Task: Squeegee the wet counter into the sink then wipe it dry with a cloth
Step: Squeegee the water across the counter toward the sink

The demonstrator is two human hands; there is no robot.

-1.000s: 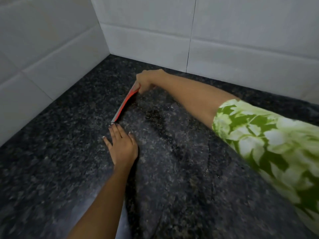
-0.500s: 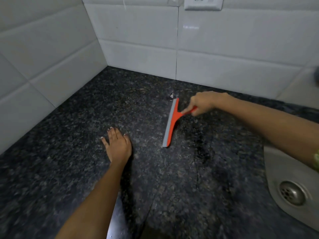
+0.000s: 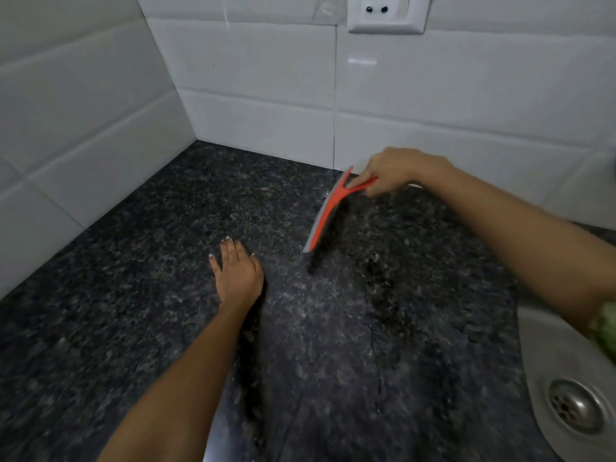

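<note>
The dark speckled counter [image 3: 140, 295] is lying under both your hands, the steel sink [image 3: 546, 368] sitting below your right forearm. Your right hand [image 3: 391, 171] is gripping the orange squeegee [image 3: 328, 208] by its handle (blade angled down towards the stone), while your left hand [image 3: 238, 273] is resting flat, fingers straight, just left of the blade's near end.
</note>
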